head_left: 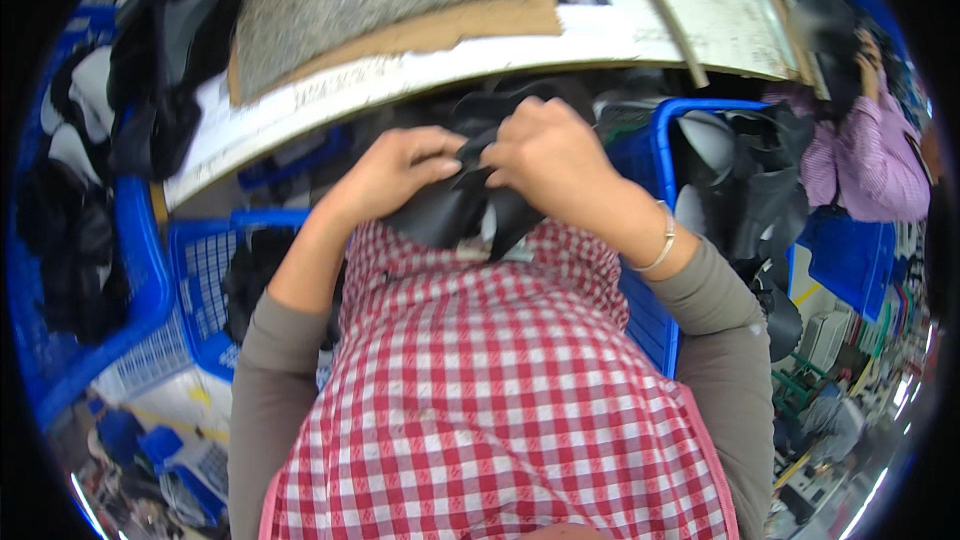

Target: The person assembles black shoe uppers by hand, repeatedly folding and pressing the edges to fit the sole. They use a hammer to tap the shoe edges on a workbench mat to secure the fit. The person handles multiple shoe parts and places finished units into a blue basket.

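Observation:
A black, leather-like piece, which looks like a shoe upper, is held up in front of my apron just below the table edge. My left hand pinches it from the left, thumb and fingers closed on it. From the right, my right hand grips the same piece with bent fingers close to the left fingertips. Part of the piece is hidden behind my fingers, and its lower flaps hang down against the red-and-white checked apron.
A grey felt-like mat lies on a brown board on the white table. A hammer rests at the table's right. Blue crates with black pieces stand at both sides. Another person in a pink sleeve works at far right.

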Demonstrator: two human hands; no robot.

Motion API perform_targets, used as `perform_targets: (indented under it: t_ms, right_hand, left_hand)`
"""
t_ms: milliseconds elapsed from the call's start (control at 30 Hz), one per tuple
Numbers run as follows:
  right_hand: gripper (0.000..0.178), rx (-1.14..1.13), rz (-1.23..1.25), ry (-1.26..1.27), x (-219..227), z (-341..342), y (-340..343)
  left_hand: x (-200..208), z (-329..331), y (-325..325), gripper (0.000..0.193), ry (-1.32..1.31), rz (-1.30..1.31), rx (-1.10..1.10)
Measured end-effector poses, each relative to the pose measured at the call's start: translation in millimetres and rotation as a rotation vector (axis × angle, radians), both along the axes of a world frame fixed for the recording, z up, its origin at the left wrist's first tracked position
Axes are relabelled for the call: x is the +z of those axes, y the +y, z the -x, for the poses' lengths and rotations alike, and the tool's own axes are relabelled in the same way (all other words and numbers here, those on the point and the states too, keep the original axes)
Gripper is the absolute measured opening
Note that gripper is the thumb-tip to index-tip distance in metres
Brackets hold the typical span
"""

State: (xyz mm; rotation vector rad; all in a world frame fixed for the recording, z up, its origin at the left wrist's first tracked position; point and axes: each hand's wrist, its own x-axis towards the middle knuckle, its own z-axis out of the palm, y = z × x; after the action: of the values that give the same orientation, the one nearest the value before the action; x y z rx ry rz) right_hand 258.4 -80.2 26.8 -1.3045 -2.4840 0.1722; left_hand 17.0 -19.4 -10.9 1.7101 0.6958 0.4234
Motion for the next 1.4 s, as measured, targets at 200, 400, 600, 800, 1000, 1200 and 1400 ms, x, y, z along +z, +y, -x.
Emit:
perform_targets:
  t_ms: [200,400,600,800,1000,1200,1400]
  right_hand:
    - [0.019,-0.052,0.129,0.013,-7,-2,1]
    - [0.035,-0.192,0.416,0.159,7,0,10]
    - [0.038,-0.139,0.338,0.071,10,3,16]
    - [0.035,-0.165,0.435,0.103,10,5,19]
    - [0.035,-0.155,0.479,0.008,14,6,20]
    - [0.035,-0.188,0.46,0.0,9,9,18]
    - [0.039,-0.111,0.187,0.083,11,9,11]
  left_hand:
    - [-4,-9,-2,0.022,0.043,0.17,0.085]
    - [-23,-3,-7,0.019,-0.221,0.713,0.327]
    - [-17,1,-18,0.022,-0.256,0.63,0.354]
    - [-8,-1,-24,0.024,-0.205,0.539,0.351]
    - [-7,1,-27,0.024,-0.222,0.53,0.345]
    - [-4,3,-25,0.021,-0.171,0.489,0.291]
    - [-5,2,-32,0.01,-0.259,0.502,0.328]
